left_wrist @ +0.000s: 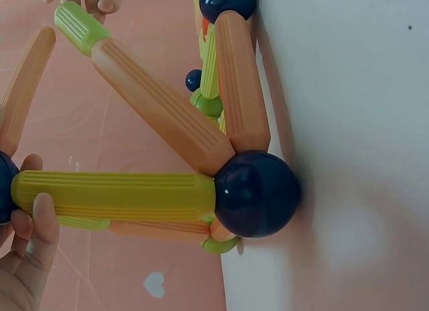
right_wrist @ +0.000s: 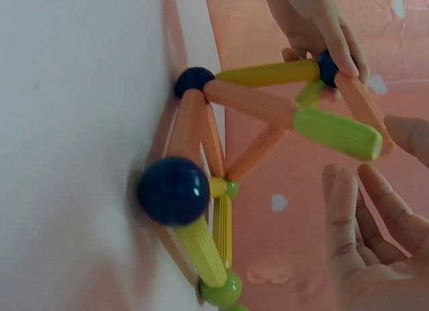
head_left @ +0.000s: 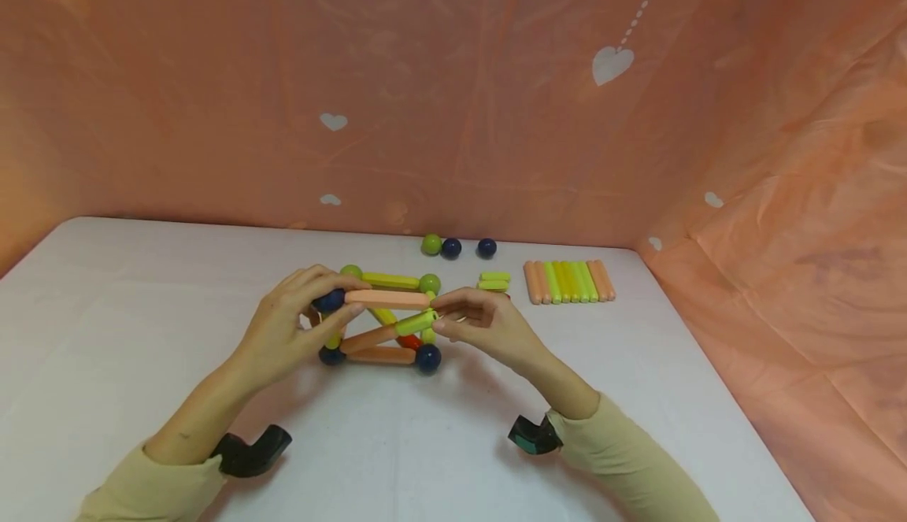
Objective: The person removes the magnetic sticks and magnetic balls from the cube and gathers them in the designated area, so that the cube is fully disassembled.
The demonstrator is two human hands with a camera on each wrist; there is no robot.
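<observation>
A frame of ridged rods and balls stands on the table. My left hand point(head_left: 290, 329) grips the dark blue ball point(head_left: 328, 301) at its raised corner. From that ball a peach rod point(head_left: 388, 300) points right, and a yellow rod point(left_wrist: 120, 196) runs down to a lower blue ball point(left_wrist: 257, 194). A slanted peach rod point(left_wrist: 161, 103) rises from this lower ball, tipped by a short light green rod point(right_wrist: 338, 132). My right hand point(head_left: 496, 323) has its fingers parted in the right wrist view, fingertips right at the ends of the green and upper peach rods.
Behind the frame lie a green ball point(head_left: 431, 244) and two blue balls point(head_left: 486, 248). Short light green rods point(head_left: 494, 281) lie to the right, beside a row of peach, green and yellow rods point(head_left: 570, 282). A pink curtain point(head_left: 453, 97) hangs along the table's back.
</observation>
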